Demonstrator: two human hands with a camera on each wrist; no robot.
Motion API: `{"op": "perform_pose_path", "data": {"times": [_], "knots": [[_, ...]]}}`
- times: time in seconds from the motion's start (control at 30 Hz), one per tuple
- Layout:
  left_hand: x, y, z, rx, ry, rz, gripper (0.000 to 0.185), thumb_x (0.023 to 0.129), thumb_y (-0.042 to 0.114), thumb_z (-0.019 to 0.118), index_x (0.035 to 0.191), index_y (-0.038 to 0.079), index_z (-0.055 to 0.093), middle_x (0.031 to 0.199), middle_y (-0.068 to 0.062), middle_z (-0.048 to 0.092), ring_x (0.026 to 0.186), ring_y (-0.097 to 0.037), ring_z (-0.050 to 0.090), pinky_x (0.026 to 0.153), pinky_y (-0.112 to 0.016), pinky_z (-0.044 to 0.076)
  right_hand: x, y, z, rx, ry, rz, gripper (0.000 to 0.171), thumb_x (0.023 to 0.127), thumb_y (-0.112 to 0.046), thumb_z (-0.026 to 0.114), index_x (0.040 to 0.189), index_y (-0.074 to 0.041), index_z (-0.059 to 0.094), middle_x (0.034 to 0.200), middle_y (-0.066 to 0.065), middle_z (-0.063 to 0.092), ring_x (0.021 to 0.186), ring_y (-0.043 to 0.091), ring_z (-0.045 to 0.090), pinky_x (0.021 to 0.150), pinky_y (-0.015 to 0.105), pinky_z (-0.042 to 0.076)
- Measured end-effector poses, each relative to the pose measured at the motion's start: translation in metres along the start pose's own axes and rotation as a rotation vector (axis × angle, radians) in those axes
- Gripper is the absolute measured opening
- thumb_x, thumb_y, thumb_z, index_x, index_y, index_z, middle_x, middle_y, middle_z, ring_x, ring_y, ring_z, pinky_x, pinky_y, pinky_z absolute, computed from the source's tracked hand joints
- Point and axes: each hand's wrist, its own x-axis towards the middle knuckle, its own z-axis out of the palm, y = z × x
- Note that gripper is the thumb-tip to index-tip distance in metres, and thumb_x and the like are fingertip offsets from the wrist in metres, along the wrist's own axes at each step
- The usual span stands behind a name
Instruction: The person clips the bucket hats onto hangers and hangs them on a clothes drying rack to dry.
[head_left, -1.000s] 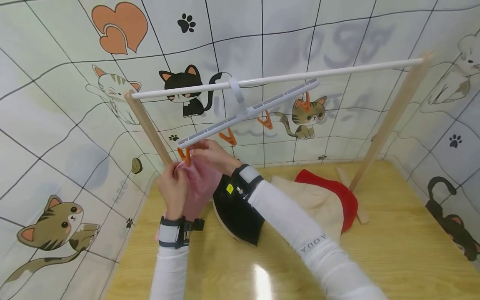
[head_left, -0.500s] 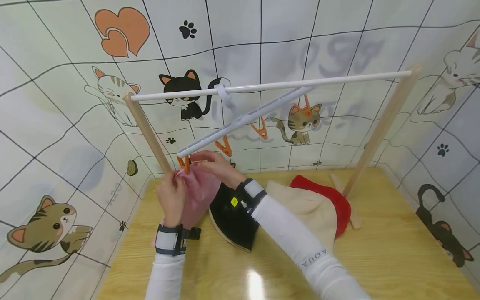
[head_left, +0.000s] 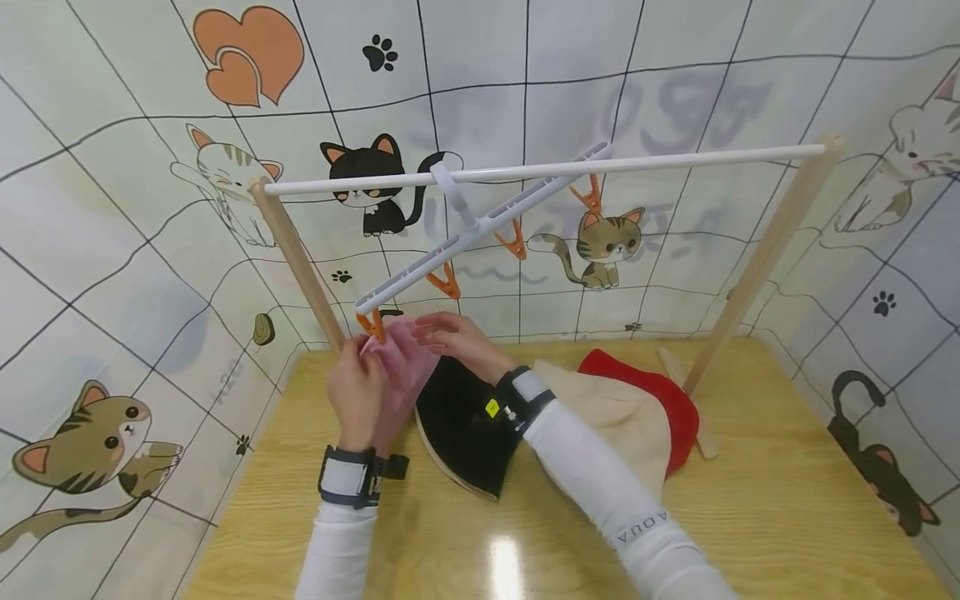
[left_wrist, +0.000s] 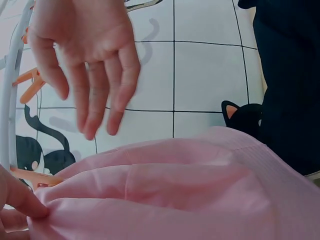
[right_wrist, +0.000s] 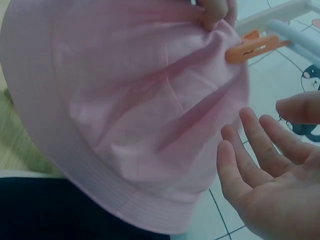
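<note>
Letting go of the orange clip [head_left: 369,323], your right hand [head_left: 457,337] is now open just beside the pink hat [head_left: 401,371]; your left hand [head_left: 356,392] still pinches its top, so the hat hangs clipped on the white hanger [head_left: 480,229]

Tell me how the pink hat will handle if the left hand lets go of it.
The pink hat is probably soft and floppy: its cloth puckers into folds at the orange clip. It looks light, since that one small clip seems to bite its edge. The left hand pinches the cloth beside the clip; released, the hat would likely hang limp and swing, not drop.
</note>
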Motion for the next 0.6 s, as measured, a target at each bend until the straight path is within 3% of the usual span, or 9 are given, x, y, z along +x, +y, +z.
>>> {"op": "perform_pose_path", "data": {"times": [0.1,0.2,0.3,0.6], "knots": [[0.001,0.006,0.000,-0.012,-0.044,-0.014,0.021,0.093,0.005,0.060,0.109,-0.009,0.060,0.090,-0.026,0.066,0.075,-0.042,0.064,0.064,-0.049,0.051,-0.002,0.006,-0.005,0.010,-0.005,0.004,0.038,0.099,-0.005,0.048,0.135,0.003,0.046,0.129,0.022,0.056,0.120,0.036,0.053,0.104,0.046,0.037],[0.002,0.013,-0.001,-0.018,-0.093,-0.032,0.026,0.094,0.005,0.059,0.115,-0.010,0.057,0.101,-0.028,0.065,0.086,-0.042,0.064,0.073,-0.051,0.051,-0.003,0.010,-0.009,0.013,0.008,0.014,0.037,0.099,-0.005,0.048,0.134,0.004,0.046,0.127,0.023,0.057,0.118,0.036,0.054,0.103,0.047,0.037],[0.003,0.017,-0.001,-0.008,-0.115,-0.046,0.029,0.094,0.006,0.059,0.118,-0.011,0.054,0.102,-0.028,0.063,0.077,-0.039,0.060,0.066,-0.047,0.049,-0.005,0.013,-0.013,0.007,0.019,0.035,0.036,0.099,-0.006,0.048,0.134,0.003,0.046,0.126,0.022,0.058,0.117,0.033,0.056,0.101,0.042,0.041],[0.001,0.025,-0.009,0.014,-0.064,-0.024,0.043,0.090,0.004,0.064,0.128,-0.009,0.047,0.113,-0.029,0.059,0.064,-0.035,0.052,0.053,-0.042,0.043,-0.016,0.017,-0.018,0.026,-0.004,0.071,0.040,0.099,-0.004,0.046,0.137,0.008,0.041,0.128,0.026,0.056,0.119,0.033,0.055,0.102,0.043,0.039]]}}
